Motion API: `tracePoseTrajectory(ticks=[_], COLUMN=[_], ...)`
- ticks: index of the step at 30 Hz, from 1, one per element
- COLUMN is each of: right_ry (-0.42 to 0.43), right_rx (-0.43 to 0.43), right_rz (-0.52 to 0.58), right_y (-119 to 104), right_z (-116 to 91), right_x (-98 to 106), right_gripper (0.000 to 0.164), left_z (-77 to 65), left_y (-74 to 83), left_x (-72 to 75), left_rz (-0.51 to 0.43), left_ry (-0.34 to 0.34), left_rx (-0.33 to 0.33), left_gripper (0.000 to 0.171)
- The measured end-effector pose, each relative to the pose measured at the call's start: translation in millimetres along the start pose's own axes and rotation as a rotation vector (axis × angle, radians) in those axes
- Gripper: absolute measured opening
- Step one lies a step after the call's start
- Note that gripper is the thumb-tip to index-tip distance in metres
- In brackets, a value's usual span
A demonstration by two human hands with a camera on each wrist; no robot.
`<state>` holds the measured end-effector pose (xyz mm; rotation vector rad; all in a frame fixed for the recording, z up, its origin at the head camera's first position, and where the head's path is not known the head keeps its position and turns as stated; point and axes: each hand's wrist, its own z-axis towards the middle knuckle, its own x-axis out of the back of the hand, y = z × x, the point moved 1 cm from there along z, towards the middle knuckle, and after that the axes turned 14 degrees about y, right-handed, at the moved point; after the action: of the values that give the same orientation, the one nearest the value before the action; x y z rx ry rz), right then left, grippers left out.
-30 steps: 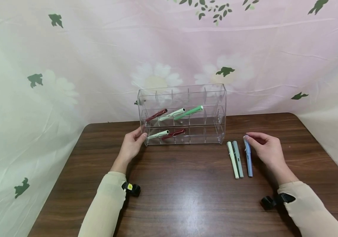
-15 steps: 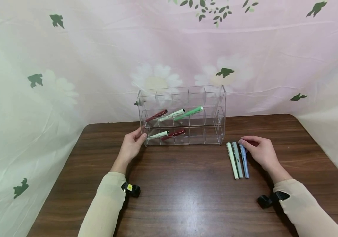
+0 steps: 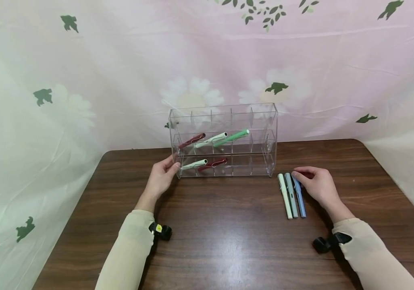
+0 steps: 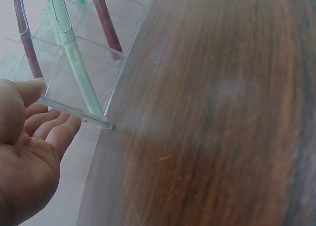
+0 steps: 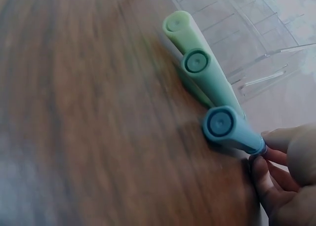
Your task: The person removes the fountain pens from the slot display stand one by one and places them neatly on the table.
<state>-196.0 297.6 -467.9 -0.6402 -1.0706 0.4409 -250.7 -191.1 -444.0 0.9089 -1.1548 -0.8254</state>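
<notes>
A clear tiered pen rack (image 3: 241, 170) stands at the back of the table. My left hand (image 3: 160, 177) grips its left side panel, thumb in front and fingers behind, as the left wrist view shows. Several pens slant in the rack: dark red pens (image 3: 192, 140), pale green pens (image 3: 194, 164) and a bright green pen (image 3: 233, 137). Right of the rack lie a pale green pen (image 3: 285, 197), a grey-green pen (image 3: 291, 196) and a blue pen (image 3: 300, 198), side by side. My right hand (image 3: 317, 183) pinches the blue pen's cap end, its barrel on the table.
The dark wooden table (image 3: 207, 241) runs up to a patterned cloth backdrop (image 3: 127, 80), which also encloses the sides. Each forearm bears a black strapped wrist camera (image 3: 161, 231).
My right hand has slid the blue pen left until it lies close beside the grey-green pen; in the last half second it barely moves. The left hand and rack stay put.
</notes>
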Motion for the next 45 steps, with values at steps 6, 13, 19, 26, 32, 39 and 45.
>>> tracePoseTrajectory(ticks=[6,13,19,26,32,39,45], right_ry=[-0.016,-0.02,-0.021,0.004,0.019,0.046,0.075], right_rx=[0.011,0.004,-0.028,-0.036,-0.044,-0.054,0.01], right_rz=[-0.017,-0.013,0.006,0.042,0.101,0.173,0.185], right_y=[-2.5,-4.0,-6.3,-9.2,-13.6,-23.2,-36.2], right_z=[0.4,-0.5,-4.4,-8.5,-10.6,-9.6,-8.0], right_x=[-1.2,0.8,4.3,8.6,13.0,17.8,20.6], right_gripper=[0.033,0.034,0.036,0.037,0.037,0.038,0.033], left_z=[-0.4,0.4,1.3,1.7,0.3,-1.5,-2.1], left_y=[-0.3,-1.2,-1.3,-2.1,-3.0,-1.6,-1.4], left_x=[0.2,0.1,0.2,-0.4,-1.9,-2.3,-2.6], left_rz=[0.008,0.016,0.017,0.012,-0.001,-0.008,-0.002], left_ry=[-0.001,-0.005,-0.008,-0.002,0.003,-0.001,0.001], left_rx=[-0.007,-0.013,-0.02,-0.022,-0.009,-0.009,-0.007], left_gripper=[0.05,0.05,0.05,0.049,0.048,0.048,0.048])
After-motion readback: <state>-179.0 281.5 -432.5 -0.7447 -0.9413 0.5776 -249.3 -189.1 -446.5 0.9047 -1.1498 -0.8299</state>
